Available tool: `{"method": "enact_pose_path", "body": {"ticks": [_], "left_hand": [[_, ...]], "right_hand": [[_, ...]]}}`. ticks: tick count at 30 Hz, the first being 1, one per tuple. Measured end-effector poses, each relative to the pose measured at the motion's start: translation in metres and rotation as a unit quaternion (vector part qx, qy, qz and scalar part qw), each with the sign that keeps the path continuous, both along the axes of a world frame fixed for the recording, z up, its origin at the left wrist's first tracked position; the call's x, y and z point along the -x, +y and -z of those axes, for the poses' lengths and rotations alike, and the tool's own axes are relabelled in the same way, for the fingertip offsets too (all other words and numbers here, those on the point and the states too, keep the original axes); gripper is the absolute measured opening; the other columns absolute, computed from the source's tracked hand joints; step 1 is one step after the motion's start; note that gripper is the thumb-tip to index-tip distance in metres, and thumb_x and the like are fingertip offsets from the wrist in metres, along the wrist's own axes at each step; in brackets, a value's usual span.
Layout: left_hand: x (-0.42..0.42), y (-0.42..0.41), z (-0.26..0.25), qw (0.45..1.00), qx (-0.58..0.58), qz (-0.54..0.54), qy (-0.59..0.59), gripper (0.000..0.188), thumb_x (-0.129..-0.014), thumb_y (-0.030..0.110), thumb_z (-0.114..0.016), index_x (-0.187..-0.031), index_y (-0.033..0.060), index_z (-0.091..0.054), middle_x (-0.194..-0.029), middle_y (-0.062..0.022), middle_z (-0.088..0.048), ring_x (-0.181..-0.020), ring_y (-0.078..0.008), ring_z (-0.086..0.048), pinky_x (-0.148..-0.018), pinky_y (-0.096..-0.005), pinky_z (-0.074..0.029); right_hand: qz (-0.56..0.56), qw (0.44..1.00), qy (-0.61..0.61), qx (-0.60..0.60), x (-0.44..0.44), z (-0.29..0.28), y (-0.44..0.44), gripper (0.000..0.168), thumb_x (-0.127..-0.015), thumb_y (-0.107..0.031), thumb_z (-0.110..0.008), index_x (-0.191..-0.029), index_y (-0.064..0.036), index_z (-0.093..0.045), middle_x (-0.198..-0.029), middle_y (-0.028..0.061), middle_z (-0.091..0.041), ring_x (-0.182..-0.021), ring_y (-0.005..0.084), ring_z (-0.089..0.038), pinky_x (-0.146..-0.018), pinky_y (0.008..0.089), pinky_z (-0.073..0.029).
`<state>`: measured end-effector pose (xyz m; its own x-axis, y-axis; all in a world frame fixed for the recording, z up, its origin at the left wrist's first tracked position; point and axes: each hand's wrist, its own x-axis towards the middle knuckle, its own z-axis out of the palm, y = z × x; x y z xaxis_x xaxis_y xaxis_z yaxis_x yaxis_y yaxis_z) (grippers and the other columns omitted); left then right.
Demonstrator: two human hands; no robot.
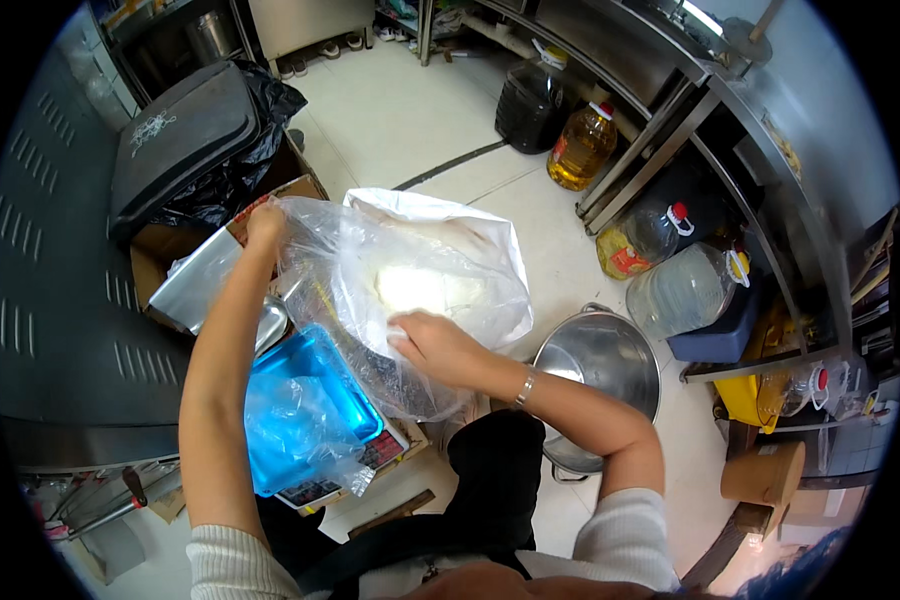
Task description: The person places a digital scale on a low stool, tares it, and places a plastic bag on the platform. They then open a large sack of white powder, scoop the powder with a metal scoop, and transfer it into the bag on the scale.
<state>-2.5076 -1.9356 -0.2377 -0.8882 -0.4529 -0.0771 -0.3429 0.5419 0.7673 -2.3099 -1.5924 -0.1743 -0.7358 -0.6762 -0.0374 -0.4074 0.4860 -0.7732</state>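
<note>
A white sack (506, 247) stands in front of me with its mouth wide, lined by a clear plastic bag (307, 232). White material (412, 289), perhaps flour, shows inside. My left hand (266, 225) grips the far-left edge of the clear bag and holds it out to the side. At the near rim of the sack, my right hand (439, 345) pinches bunched plastic or sack edge. A blue plastic tray (330, 382) lies below the clear bag, on what looks like a scale (390, 448), with a crumpled clear bag (300, 427) in it.
On the floor to the right stands a large steel pot (600, 360). Oil bottles (581, 146) and a big clear jug (682, 292) are by the steel shelving (637, 172). A black lidded bin (187, 142) and a cardboard box (150, 262) are at left, beside a dark vented cabinet (60, 247).
</note>
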Motion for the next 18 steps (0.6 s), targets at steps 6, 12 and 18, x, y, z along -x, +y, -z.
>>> {"method": "enact_pose_path", "body": {"ticks": [6,12,18], "left_hand": [[-0.022,0.071,-0.057,0.926,0.313,0.096,0.189,0.026,-0.093,0.026,-0.044,-0.087,0.0041,-0.055,-0.085,-0.0183,-0.064,-0.076,-0.0391,-0.062,-0.067,-0.0476,-0.049],[0.002,0.077,-0.045,0.841,0.411,0.238,0.258,0.007,-0.085,0.014,-0.049,-0.085,0.0073,-0.052,-0.078,-0.0119,-0.064,-0.067,-0.0316,-0.063,-0.057,-0.0402,-0.050],[0.041,0.092,-0.019,0.782,0.509,0.301,0.195,0.005,-0.077,0.007,-0.053,-0.081,0.0049,-0.054,-0.071,-0.0114,-0.064,-0.060,-0.0283,-0.065,-0.053,-0.0365,-0.051]], "right_hand": [[0.207,0.907,0.241,-0.276,0.087,0.022,0.012,0.063,-0.081,-0.028,-0.063,-0.138,-0.016,-0.037,-0.149,0.0189,-0.016,-0.132,0.0427,-0.025,-0.096,0.0634,-0.031],[0.269,0.846,0.289,-0.358,0.161,0.029,0.079,0.065,-0.083,-0.042,-0.058,-0.140,-0.021,-0.036,-0.151,0.0173,-0.012,-0.136,0.0413,-0.018,-0.098,0.0681,-0.023],[0.301,0.913,0.233,-0.150,0.232,0.051,0.074,0.066,-0.089,-0.050,-0.045,-0.141,-0.011,-0.031,-0.145,0.0235,-0.025,-0.130,0.0404,-0.032,-0.106,0.0493,-0.027]]}}
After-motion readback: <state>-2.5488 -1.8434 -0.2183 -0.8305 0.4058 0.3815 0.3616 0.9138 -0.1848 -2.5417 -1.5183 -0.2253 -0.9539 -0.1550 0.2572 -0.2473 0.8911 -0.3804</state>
